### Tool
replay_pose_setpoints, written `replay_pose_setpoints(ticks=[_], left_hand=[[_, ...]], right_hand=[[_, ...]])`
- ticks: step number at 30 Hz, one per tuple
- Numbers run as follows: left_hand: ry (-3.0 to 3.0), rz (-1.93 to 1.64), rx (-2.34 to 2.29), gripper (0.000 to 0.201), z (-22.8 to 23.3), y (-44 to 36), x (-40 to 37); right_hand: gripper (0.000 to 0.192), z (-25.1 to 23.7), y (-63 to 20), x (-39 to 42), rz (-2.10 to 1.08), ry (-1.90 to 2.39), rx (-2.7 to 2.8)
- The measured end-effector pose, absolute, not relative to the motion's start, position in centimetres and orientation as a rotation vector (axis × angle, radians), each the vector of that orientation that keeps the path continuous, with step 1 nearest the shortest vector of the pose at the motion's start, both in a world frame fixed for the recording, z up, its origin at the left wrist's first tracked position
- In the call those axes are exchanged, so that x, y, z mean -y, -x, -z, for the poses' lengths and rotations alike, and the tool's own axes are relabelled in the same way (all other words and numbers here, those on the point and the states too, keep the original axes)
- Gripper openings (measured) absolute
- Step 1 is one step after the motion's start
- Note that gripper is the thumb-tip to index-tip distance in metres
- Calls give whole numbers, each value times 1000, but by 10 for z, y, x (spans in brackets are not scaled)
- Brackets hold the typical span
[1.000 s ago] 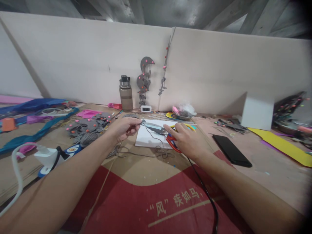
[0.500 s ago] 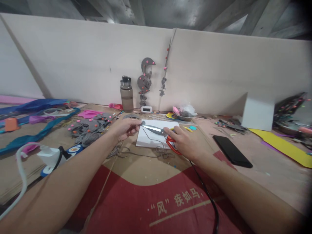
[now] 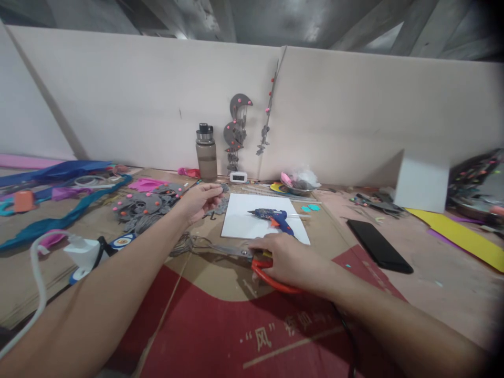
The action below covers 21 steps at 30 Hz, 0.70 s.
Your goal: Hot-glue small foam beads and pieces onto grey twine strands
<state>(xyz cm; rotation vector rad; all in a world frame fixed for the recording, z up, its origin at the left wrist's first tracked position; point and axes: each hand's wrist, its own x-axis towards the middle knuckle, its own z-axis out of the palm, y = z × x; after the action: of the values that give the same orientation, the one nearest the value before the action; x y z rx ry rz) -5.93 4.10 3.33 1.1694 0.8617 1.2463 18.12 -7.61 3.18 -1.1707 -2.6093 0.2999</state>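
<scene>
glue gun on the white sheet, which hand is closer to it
Right. The right hand rests on the red-handled scissors just in front of the glue gun; the left hand is off to its left, past the white sheet.

Scissors with dull metal blades and glossy red plastic handles are being pressed onto matt brown cardboard, printed red at the lower centre. A smooth white sheet, seemingly paper, is being occupied by a blue plastic glue gun. Matt grey felt-like pieces are being shown at centre left, a glossy black phone at right.
</scene>
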Motion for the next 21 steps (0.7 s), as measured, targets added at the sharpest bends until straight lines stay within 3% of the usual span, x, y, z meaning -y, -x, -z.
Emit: replay_pose_setpoints(ticks=[4,7,14,17,21], left_hand=[[-1214,-1248,-886,26,-32,59,-41],[-1268,-1238,-909,27,-31,56,-40],[-1325,-1254,-1012,24,-29,43,-31],[-1349,-1227,-1048,21,-32,33,-21],[-1298,-1201,-984,22,-36,19,-8]], right_hand=[[33,-44,-177,93,-499,986,2698],[20,-49,-178,87,-491,988,2630],[34,-25,-212,28,62,1741,1976],[43,-13,-219,14,14,1957,2030],[33,-7,-216,10,-114,1997,2091]])
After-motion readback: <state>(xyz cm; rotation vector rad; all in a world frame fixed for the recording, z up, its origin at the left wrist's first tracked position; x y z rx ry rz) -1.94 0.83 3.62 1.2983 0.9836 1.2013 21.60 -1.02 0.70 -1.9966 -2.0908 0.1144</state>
